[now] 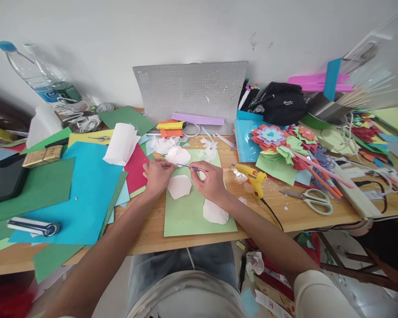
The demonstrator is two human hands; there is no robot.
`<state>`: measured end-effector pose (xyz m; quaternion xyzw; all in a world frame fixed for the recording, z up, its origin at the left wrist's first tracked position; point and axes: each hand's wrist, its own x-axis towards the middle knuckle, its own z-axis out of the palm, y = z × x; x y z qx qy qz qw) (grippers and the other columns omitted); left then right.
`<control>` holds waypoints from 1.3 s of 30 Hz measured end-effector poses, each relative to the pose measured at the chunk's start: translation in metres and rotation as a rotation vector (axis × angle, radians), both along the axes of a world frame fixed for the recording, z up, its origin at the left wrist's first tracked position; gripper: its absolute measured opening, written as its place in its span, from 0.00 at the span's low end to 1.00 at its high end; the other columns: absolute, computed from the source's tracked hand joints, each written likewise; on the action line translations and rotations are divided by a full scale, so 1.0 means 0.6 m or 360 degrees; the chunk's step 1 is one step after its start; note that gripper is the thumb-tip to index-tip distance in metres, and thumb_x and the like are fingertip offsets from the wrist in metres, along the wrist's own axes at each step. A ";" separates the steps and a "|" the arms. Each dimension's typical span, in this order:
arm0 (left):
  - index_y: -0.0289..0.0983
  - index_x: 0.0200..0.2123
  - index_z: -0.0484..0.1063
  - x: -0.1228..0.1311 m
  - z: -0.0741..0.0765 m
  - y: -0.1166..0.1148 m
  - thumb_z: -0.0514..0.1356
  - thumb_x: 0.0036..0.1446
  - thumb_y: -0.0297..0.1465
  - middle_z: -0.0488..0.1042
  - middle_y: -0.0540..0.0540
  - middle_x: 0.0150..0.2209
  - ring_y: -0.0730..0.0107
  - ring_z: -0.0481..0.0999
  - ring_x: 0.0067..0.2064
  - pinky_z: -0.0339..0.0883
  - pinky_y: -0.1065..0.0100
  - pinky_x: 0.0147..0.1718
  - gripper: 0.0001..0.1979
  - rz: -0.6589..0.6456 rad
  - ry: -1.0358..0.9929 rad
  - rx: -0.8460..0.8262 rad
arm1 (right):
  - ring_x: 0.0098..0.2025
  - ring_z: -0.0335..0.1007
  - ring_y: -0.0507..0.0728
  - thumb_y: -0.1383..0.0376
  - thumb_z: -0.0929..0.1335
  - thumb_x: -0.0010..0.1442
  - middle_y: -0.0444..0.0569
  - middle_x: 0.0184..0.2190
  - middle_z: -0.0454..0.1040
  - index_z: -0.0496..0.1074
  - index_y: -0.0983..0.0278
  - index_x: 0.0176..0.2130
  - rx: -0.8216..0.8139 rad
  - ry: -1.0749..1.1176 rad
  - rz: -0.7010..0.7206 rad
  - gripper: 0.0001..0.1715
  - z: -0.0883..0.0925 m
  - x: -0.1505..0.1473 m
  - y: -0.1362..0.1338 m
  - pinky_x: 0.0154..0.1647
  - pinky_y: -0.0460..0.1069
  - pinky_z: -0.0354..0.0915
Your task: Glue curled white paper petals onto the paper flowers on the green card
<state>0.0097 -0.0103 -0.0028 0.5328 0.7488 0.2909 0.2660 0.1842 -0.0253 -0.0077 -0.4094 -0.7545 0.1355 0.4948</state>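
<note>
My left hand (pixel 157 176) and my right hand (pixel 209 180) meet over a light green sheet (pixel 190 212) on the wooden table. Both are closed in a pinch on a thin blue stick (pixel 186 166) that runs between them. A white paper petal shape (pixel 179 186) lies just below the hands. Another white piece (pixel 215 212) lies under my right wrist. A crumpled white paper flower (pixel 178 155) sits just beyond the fingers.
A yellow glue gun (pixel 252 176) and scissors (pixel 313 201) lie to the right. Blue (pixel 82 194), green and red sheets cover the left side, with a phone (pixel 5 179) and a stapler (pixel 33 226). A grey cutting mat (pixel 190 90) leans on the wall beside water bottles (pixel 36 79) and layered paper flowers (pixel 275 139).
</note>
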 end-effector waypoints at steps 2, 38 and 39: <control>0.42 0.34 0.81 -0.003 0.003 -0.003 0.63 0.53 0.42 0.75 0.44 0.51 0.48 0.59 0.59 0.57 0.51 0.54 0.12 -0.0019 -0.0008 -0.0001 | 0.35 0.77 0.54 0.69 0.65 0.60 0.47 0.35 0.80 0.74 0.60 0.39 -0.0013 -0.0021 -0.0009 0.09 -0.001 0.000 0.000 0.38 0.48 0.73; 0.38 0.28 0.77 -0.013 0.008 -0.042 0.50 0.63 0.37 0.78 0.42 0.32 0.59 0.76 0.33 0.57 0.65 0.25 0.19 -0.0539 0.0989 0.0228 | 0.30 0.73 0.51 0.67 0.64 0.62 0.47 0.31 0.77 0.71 0.62 0.34 0.0081 0.0057 -0.0174 0.06 0.037 -0.019 0.006 0.33 0.46 0.71; 0.38 0.28 0.77 -0.013 0.008 -0.042 0.50 0.63 0.37 0.78 0.42 0.32 0.58 0.76 0.33 0.58 0.65 0.26 0.19 -0.0546 0.0984 0.0240 | 0.30 0.73 0.51 0.67 0.64 0.62 0.47 0.31 0.77 0.71 0.62 0.34 0.0081 0.0053 -0.0157 0.07 0.034 -0.019 0.006 0.33 0.46 0.71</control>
